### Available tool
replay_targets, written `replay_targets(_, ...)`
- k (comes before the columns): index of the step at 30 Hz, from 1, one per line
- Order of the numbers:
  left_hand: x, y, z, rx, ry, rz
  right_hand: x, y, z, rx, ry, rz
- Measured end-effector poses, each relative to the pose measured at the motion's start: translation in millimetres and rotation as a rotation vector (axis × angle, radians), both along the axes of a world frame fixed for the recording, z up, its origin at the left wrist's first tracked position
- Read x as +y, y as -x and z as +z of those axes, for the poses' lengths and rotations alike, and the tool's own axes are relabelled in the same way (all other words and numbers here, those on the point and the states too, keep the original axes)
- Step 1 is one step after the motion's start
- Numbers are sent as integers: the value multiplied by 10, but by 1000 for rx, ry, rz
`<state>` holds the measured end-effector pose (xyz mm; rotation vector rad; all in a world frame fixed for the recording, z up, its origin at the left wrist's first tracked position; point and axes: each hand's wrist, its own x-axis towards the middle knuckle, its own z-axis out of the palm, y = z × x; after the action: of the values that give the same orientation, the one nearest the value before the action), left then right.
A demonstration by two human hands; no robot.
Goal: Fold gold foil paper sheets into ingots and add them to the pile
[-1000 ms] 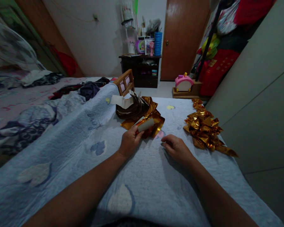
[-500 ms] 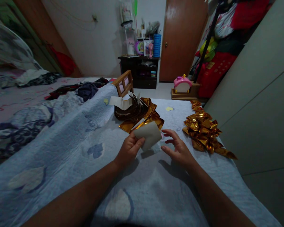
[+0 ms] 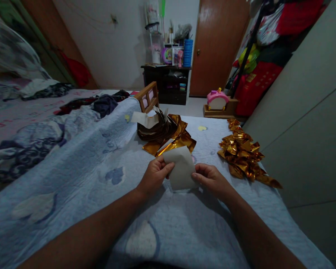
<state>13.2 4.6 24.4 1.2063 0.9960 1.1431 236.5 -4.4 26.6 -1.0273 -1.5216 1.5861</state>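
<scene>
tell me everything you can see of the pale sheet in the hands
The pale sheet is greyish white, plain and matte on its visible face, thin, papery-looking and roughly four-sided. The left hand pinches its left edge, thumb on the face; the right hand grips its right edge. It is held slightly askew over the bedspread; its back is hidden.

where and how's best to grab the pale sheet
The pale sheet looks thin and nearly flat, so probably pinch its side edges, thumbs on top: left hand from the left, right hand from the right, since each edge faces that hand.
</scene>
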Motion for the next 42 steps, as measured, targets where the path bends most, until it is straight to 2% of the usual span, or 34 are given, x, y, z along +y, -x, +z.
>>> replay_targets(6, 15, 0, -40, -7, 17, -24, 12, 16, -80, 6, 73, 68)
replay_targets(12, 19, 30, -9, -26, 61, -89, 22, 23, -77, -52, 12, 10)
replay_targets(16, 30, 69, -51, 13, 84, -110, 16, 19, -67, -76, 27, -25)
replay_targets(21, 40, 86, -79, 51, 71, -122, 19, 19, -61, -71, 32, -42)
replay_targets(24, 39, 66, -58, -12, 42, -121, 19, 27, -58, -71, 30, -49)
replay_targets(31, 1, 16, -17, -47, 69, -74, 6, 37, -100, 101, 119, -51)
replay_targets(37, -10, 11, 27, -58, 87, -25, -12, 27, -26, 126, 54, 3)
replay_targets(42, -5, 33, 3, -109, 123, -53, -18, -47, 18, -40, -35, 48)
